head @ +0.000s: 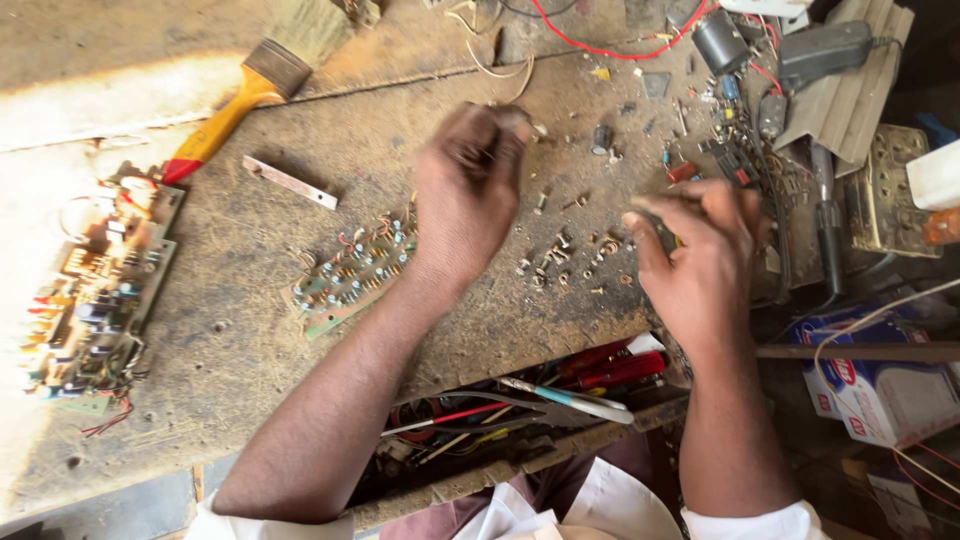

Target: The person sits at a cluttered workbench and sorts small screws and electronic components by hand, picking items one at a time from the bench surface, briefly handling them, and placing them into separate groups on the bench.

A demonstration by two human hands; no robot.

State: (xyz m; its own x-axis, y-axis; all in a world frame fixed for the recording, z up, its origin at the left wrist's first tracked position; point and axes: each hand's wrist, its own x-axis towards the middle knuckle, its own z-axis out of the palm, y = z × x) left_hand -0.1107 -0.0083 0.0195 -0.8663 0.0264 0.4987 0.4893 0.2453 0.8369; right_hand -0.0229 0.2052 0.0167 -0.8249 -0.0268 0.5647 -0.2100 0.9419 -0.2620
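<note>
repair workshop; circuit boards (355,272), scattered screws (560,262)

Left hand (470,190) blurred, whatever it pinched impossible to tell. Yellow bit in right hand (700,255) mostly hidden by fingers. Paintbrush (255,85) bristles cut off by top edge.

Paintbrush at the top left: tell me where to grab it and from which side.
Grip the paintbrush by its orange handle, coming from above. It lies flat on the workbench, its handle slanting toward the lower left, bare and unobstructed, narrower than the bristle end.

A white, blue and red carton (868,388) sits at lower right.
</note>
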